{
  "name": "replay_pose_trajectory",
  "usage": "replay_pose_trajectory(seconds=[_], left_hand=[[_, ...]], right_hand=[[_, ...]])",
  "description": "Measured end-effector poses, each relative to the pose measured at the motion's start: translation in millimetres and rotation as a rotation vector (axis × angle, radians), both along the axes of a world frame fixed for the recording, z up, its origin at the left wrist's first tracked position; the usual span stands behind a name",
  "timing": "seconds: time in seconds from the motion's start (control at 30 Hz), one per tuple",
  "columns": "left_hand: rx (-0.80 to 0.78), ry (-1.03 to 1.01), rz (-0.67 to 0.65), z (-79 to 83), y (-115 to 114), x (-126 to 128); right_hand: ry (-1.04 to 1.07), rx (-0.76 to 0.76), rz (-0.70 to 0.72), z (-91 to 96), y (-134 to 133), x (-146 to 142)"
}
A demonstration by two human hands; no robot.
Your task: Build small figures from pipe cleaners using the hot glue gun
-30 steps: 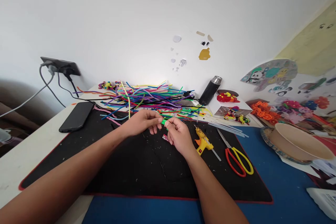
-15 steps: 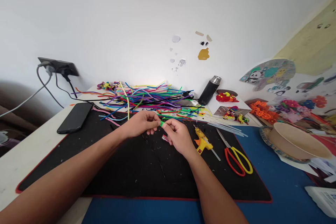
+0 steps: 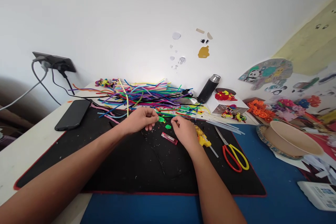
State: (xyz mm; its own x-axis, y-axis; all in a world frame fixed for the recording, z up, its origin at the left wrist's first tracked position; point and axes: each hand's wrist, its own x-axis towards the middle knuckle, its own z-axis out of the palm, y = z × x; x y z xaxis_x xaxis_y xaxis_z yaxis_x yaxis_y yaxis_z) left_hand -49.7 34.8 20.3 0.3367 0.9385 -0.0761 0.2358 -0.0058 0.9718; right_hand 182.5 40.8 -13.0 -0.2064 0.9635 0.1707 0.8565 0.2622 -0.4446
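Note:
My left hand [image 3: 143, 119] is closed in a pinch on a small green pipe cleaner piece [image 3: 161, 119], flat and rounded, with a bit of yellow by its edge. Just below and right of it, a second green piece [image 3: 168, 126] lies on the black mat [image 3: 118, 168]. Across a small gap, my right hand [image 3: 184, 131] has its thumb and fingers pressed together; whatever may be between them is hidden. A pink-red lighter [image 3: 169, 138] lies on the mat between the hands. The yellow glue gun [image 3: 203, 136] is partly covered by my right hand.
Behind the hands lies a heap of coloured pipe cleaners [image 3: 147, 94]. To the right are scissors [image 3: 231, 152], clear glue sticks [image 3: 225, 126], a black flask [image 3: 208, 89] and a bowl [image 3: 291, 138]. A phone [image 3: 73, 114] rests at the left, below a wall socket [image 3: 55, 61].
My hands have moved apart, the right one shifting rightward off the green piece, which stays at my left fingertips. The second green piece and the whole lighter now show. The view has shifted slightly.

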Motion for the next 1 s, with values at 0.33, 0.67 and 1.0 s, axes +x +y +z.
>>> replay_pose_trajectory(seconds=[0.33, 0.67, 1.0], left_hand=[[0.002, -0.067, -0.002, 2.8, -2, 3], [0.002, -0.067, -0.009, 1.4, -3, 3], [-0.032, 0.009, 0.046, -8.4, 0, 4]], right_hand=[[-0.145, -0.115, -0.005, -1.3, -3, -9], [-0.170, -0.094, 0.037, -4.8, -6, -9], [0.377, -0.169, 0.055, -2.1, -6, -10]])
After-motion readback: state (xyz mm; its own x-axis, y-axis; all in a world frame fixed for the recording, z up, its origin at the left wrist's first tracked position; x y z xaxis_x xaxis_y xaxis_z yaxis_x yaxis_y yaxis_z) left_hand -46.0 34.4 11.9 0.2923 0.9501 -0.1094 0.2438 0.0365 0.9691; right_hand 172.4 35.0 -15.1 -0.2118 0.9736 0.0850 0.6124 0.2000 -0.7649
